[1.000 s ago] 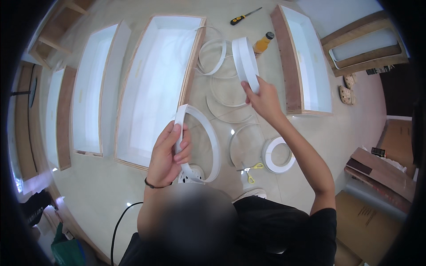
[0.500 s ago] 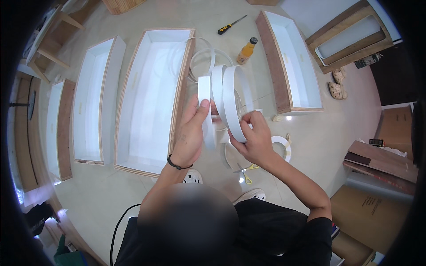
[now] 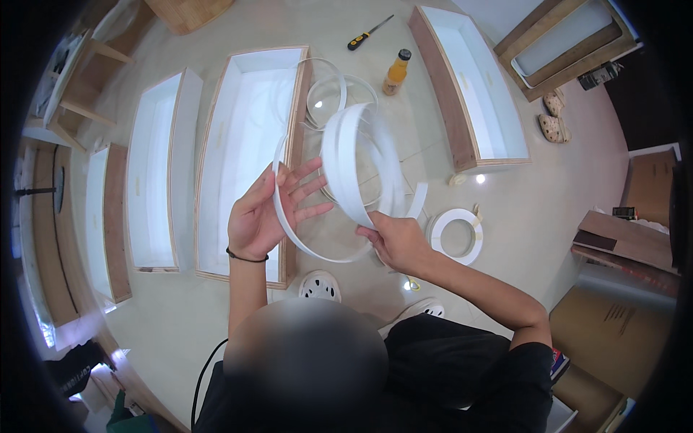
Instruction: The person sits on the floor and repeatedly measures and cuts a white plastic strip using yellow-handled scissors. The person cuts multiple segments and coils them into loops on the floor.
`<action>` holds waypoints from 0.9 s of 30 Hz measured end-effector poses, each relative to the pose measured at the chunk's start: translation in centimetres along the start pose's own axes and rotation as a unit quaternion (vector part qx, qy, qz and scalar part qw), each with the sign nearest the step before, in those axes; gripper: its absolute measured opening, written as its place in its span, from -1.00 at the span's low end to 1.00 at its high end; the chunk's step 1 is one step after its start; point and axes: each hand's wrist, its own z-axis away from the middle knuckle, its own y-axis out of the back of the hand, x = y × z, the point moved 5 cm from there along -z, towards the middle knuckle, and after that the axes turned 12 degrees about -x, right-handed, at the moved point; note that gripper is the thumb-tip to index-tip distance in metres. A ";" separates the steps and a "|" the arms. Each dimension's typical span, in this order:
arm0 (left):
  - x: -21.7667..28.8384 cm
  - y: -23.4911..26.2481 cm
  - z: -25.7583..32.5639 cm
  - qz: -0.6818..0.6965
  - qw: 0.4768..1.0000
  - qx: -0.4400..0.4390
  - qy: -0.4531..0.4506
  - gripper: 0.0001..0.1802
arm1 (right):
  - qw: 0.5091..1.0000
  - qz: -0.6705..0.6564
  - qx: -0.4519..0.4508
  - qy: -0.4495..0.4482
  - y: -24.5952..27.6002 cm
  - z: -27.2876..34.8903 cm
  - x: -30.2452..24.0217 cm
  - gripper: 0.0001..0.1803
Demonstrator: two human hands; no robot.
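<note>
My right hand (image 3: pixel 397 242) grips the lower side of a loose coil of white edge banding (image 3: pixel 339 162), thumb on the outer face. From the coil, a single turn of the white strip (image 3: pixel 283 216) curves toward my left hand (image 3: pixel 260 213). There the strip is pinched between thumb and index finger, while the other fingers spread toward the coil. The coil hangs above the floor and its far side is blurred. Looser white loops (image 3: pixel 376 92) lie on the floor behind it. A flat white roll (image 3: pixel 437 234) rests to the right of my right hand.
A white-lined wooden box (image 3: pixel 242 187) stands left of my hands, with another white-lined box (image 3: pixel 155 173) beyond it. A third box (image 3: pixel 491 108) is at the far right. An orange bottle (image 3: pixel 395 72) and a black-and-yellow-handled tool (image 3: pixel 359 41) are ahead. Yellow scissor handles (image 3: pixel 411 284) show near my shoes.
My left hand has moved left and turned its palm up, drawing one turn of strip away from the coil. The coil has shifted left and tilted in my right hand.
</note>
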 end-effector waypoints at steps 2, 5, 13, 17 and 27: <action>-0.8 0.0 0.2 0.020 0.999 -0.023 -0.019 -0.80 | 0.998 -0.015 -0.048 -0.022 -0.8 0.6 0.3 -0.68; -2.0 -0.5 0.1 0.057 0.998 -0.004 -0.012 -0.77 | 0.997 -0.028 -0.030 0.070 -0.7 0.7 -1.8 -0.61; 0.1 0.3 -2.2 0.155 0.986 0.037 -0.051 -0.77 | 0.993 -0.077 -0.023 0.084 -2.4 -0.2 -2.3 -0.51; 0.4 2.6 -6.1 0.224 0.972 0.071 -0.021 -0.71 | 0.959 -0.203 -0.122 -0.156 -3.4 -1.0 -0.5 -0.52; -12.8 14.7 -6.2 -0.808 0.570 0.046 0.141 -0.55 | 0.951 -0.135 0.224 -0.163 8.9 1.2 7.7 -0.64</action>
